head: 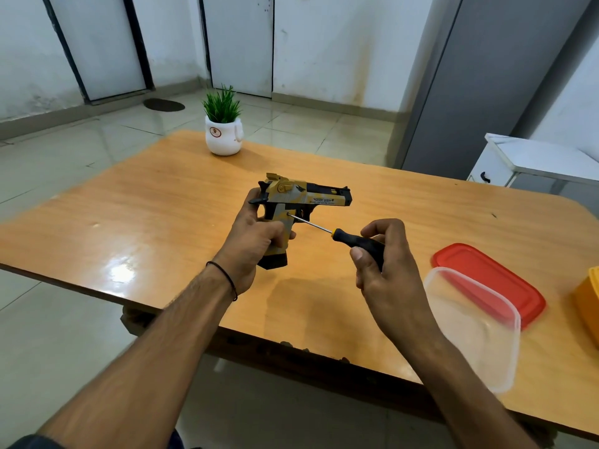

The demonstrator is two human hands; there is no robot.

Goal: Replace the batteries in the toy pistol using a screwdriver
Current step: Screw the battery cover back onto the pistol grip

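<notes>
The toy pistol is tan, grey and black, and it is held upright above the wooden table with its barrel pointing right. My left hand grips its handle from the left. My right hand holds the black handle of a screwdriver with an orange collar. The thin metal shaft runs up and to the left, and its tip touches the side of the pistol's grip just below the trigger area. No batteries are in view.
A clear plastic container sits at the table's near right edge, with a red lid behind it and an orange box at the far right. A small potted plant stands at the table's far side.
</notes>
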